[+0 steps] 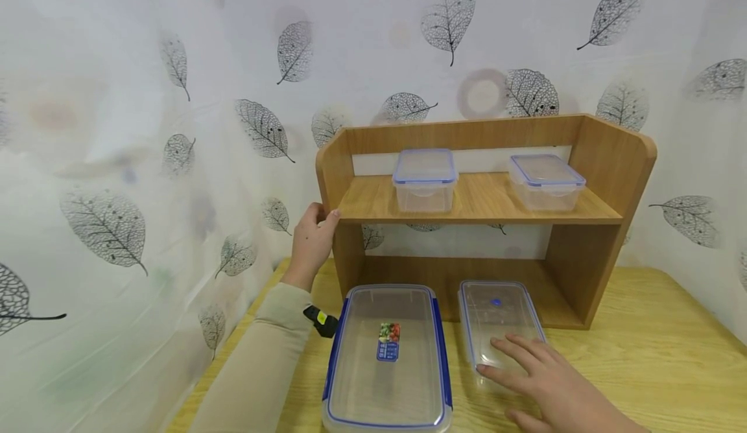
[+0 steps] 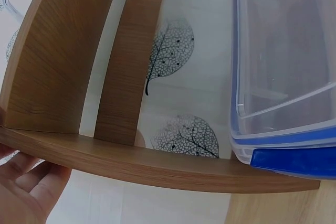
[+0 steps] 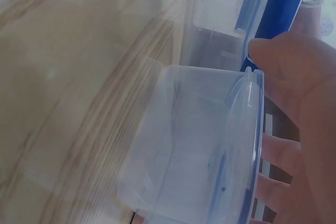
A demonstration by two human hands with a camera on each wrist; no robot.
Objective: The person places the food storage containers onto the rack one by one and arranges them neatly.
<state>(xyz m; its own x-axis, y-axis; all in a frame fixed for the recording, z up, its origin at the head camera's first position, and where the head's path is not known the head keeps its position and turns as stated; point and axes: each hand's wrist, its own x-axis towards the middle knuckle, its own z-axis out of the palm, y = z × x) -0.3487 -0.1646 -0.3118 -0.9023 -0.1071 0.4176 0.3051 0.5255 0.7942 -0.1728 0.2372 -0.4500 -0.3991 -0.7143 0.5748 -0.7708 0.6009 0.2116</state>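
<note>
My left hand (image 1: 312,242) grips the left side panel of a wooden desktop shelf (image 1: 478,220), thumb at the panel's front edge. In the left wrist view its fingers (image 2: 50,184) lie along the panel's outer face. My right hand (image 1: 545,381) is spread over the front part of a smaller clear food container (image 1: 498,310) with a blue-edged lid. In the right wrist view that hand's fingers reach across the lid, thumb toward the neighbouring box. Between the hands lies a large clear food container (image 1: 388,387) with blue side clips and a picture label on its lid.
Two small lidded containers stand on the upper board, one left of middle (image 1: 425,183) and one toward the right (image 1: 545,183). The shelf stands on a yellow wood-grain table (image 1: 671,329). A leaf-patterned wall covering (image 1: 204,128) is close behind and to the left.
</note>
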